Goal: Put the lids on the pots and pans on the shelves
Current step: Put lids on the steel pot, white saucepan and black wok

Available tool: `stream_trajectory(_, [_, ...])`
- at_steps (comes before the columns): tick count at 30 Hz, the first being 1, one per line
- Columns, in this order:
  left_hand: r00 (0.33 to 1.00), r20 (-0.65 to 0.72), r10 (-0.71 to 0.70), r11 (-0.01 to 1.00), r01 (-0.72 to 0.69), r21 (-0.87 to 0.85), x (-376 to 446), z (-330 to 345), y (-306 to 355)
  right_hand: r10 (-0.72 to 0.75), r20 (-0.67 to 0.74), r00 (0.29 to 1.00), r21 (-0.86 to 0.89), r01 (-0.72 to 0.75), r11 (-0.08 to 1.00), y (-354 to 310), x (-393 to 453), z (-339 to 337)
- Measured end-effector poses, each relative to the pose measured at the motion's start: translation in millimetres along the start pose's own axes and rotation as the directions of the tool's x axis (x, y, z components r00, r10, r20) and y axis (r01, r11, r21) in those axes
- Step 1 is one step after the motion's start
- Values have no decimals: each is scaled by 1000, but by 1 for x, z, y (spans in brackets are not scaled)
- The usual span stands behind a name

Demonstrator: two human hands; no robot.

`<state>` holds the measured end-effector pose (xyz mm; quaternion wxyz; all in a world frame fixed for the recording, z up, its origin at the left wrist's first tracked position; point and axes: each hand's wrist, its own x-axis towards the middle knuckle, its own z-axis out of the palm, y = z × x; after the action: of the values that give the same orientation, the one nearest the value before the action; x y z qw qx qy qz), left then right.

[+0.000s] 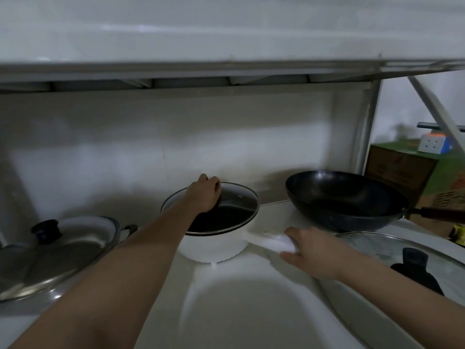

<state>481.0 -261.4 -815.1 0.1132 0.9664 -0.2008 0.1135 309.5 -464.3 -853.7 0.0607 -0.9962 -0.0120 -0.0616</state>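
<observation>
A white saucepan (214, 248) stands on the white shelf (239, 311), its dark inside showing through a glass lid (239, 205) that lies on its rim. My left hand (205, 195) grips the lid at its middle, hiding the knob. My right hand (309, 250) holds the saucepan's white handle (264, 239). To the right a black wok (344, 200) sits uncovered. A large glass lid with a black knob (412, 263) lies on the shelf at the right, in front of the wok.
A steel pot with a metal lid and black knob (57, 250) stands at the left. Another shelf board (226, 69) hangs low overhead. Beyond the rack's right post sit a cardboard box (400, 172) and a puzzle cube (432, 144).
</observation>
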Motion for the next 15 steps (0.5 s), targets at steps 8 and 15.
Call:
stream_trajectory(8, [1000,-13,-27,990,29,134,-13,-25,-4,36,89,995,92,-44,995,-2,5,-14])
stream_trajectory(15, [983,-119,143,988,-136,67,-80,-62,19,-24,-44,999,119,29,992,25,9,-52])
